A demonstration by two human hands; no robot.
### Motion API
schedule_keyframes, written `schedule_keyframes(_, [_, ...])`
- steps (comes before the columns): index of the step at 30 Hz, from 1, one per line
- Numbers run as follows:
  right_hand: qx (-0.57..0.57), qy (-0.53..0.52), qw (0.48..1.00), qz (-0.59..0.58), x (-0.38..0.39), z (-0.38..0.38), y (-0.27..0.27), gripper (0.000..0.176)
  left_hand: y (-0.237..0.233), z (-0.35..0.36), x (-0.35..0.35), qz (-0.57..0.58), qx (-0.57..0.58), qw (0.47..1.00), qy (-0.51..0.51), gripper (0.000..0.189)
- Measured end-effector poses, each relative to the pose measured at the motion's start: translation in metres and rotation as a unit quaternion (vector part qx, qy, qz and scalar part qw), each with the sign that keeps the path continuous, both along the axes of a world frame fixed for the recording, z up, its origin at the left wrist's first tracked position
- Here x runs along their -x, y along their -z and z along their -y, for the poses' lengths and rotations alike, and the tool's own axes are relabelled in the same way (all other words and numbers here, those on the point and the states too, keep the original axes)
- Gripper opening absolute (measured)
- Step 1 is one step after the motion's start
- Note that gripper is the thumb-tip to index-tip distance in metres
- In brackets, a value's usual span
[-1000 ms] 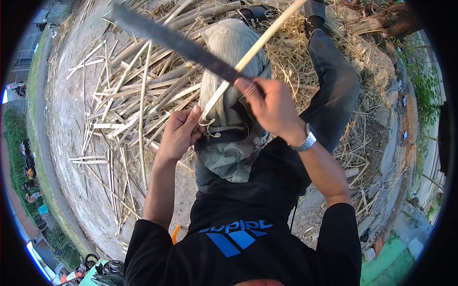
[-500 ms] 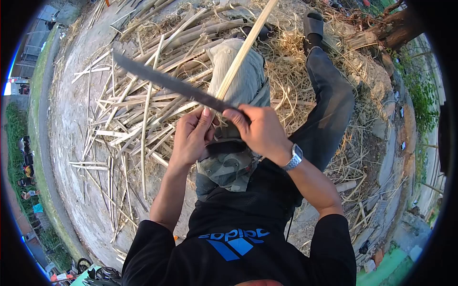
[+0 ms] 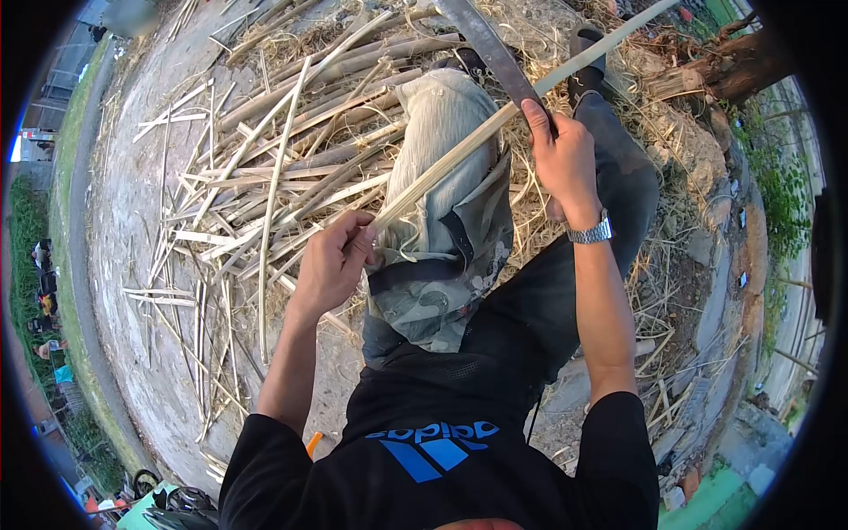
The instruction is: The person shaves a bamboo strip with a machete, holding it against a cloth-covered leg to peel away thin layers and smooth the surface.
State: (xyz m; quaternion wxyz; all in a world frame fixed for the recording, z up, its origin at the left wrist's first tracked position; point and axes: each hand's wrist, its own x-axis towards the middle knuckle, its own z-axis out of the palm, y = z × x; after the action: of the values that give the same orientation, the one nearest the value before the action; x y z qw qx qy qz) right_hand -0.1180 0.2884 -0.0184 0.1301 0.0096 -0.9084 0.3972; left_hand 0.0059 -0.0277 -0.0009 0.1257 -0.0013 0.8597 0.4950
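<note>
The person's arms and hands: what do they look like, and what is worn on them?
Both hands, left hand and right hand, are bare, without gloves. The forearms are bare too. Short black sleeves end above the elbows. A silver metal-link wristwatch sits on the right wrist.

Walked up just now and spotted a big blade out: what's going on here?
A seated person grips a pale bamboo strip near its lower end with the left hand, over a cloth draped on the knee. The right hand holds a long knife, its blade laid against the strip farther up. Split strips lie heaped on the ground ahead.
</note>
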Motion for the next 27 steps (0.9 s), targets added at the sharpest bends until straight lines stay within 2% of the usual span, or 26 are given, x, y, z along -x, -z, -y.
schedule_keyframes(2, [0.021,-0.003,0.999,0.027,-0.004,-0.002,0.002,0.064,-0.004,0.007,-0.003,-0.003,0.04,0.999,-0.005,0.025])
schedule_keyframes(4, [0.043,-0.007,0.998,0.052,-0.013,0.002,0.0,0.06,0.005,0.011,-0.009,-0.004,0.023,1.0,-0.013,0.024])
schedule_keyframes(6, [0.26,-0.017,0.962,0.078,-0.023,0.011,-0.01,0.055,0.007,0.007,-0.009,0.001,-0.027,0.998,-0.054,0.026])
schedule_keyframes(7, [0.338,-0.026,0.931,0.132,-0.033,0.014,-0.026,0.045,0.008,0.004,-0.01,-0.014,-0.062,0.995,-0.075,0.025])
schedule_keyframes(8, [0.347,-0.033,0.931,0.111,-0.044,0.024,-0.042,0.038,0.007,-0.005,-0.009,-0.012,-0.061,0.995,-0.076,0.025])
schedule_keyframes(10, [0.385,-0.074,0.915,0.097,-0.065,0.041,-0.056,0.031,-0.002,-0.032,-0.004,-0.106,-0.25,0.953,-0.135,0.023])
schedule_keyframes(11, [0.416,-0.11,0.898,0.095,-0.072,0.047,-0.059,0.031,-0.009,-0.047,0.003,-0.153,-0.275,0.941,-0.122,0.022])
schedule_keyframes(14, [0.414,-0.145,0.891,0.119,-0.091,0.061,-0.067,0.032,-0.019,-0.082,0.024,-0.233,-0.294,0.925,-0.065,0.012])
schedule_keyframes(16, [0.386,-0.131,0.906,0.114,-0.093,0.056,-0.069,0.029,-0.014,-0.102,0.026,-0.201,-0.42,0.881,-0.085,0.011])
schedule_keyframes(17, [0.359,-0.117,0.919,0.114,-0.094,0.051,-0.069,0.027,-0.014,-0.104,0.026,-0.183,-0.4,0.894,-0.081,0.011])
schedule_keyframes(18, [0.331,-0.101,0.931,0.113,-0.094,0.045,-0.069,0.025,-0.011,-0.095,0.024,-0.145,-0.316,0.936,-0.048,0.011])
schedule_keyframes(20, [0.317,-0.116,0.933,0.123,-0.095,0.027,-0.07,0.022,-0.026,-0.072,0.016,-0.256,-0.063,0.963,0.049,0.018])
schedule_keyframes(21, [0.278,-0.123,0.947,0.109,-0.095,0.016,-0.065,0.021,-0.02,-0.058,0.016,-0.382,-0.01,0.924,-0.029,0.021])
schedule_keyframes(22, [0.238,-0.131,0.958,0.097,-0.095,0.005,-0.062,0.02,-0.015,-0.043,0.017,-0.497,0.044,0.86,-0.108,0.025])
schedule_keyframes(23, [0.205,-0.132,0.964,0.101,-0.095,-0.005,-0.066,0.023,-0.018,-0.021,0.028,-0.609,0.127,0.766,-0.159,0.03])
schedule_keyframes(24, [0.206,-0.132,0.964,0.105,-0.095,-0.013,-0.067,0.023,-0.023,0.001,0.038,-0.703,0.208,0.649,-0.205,0.036])
schedule_keyframes(26, [0.145,-0.132,0.971,0.134,-0.091,-0.03,-0.065,0.025,-0.045,0.034,0.039,-0.66,0.355,0.644,-0.155,0.044])
schedule_keyframes(27, [0.121,-0.137,0.976,0.117,-0.088,-0.039,-0.055,0.022,-0.053,0.049,0.041,-0.597,0.429,0.671,-0.091,0.047])
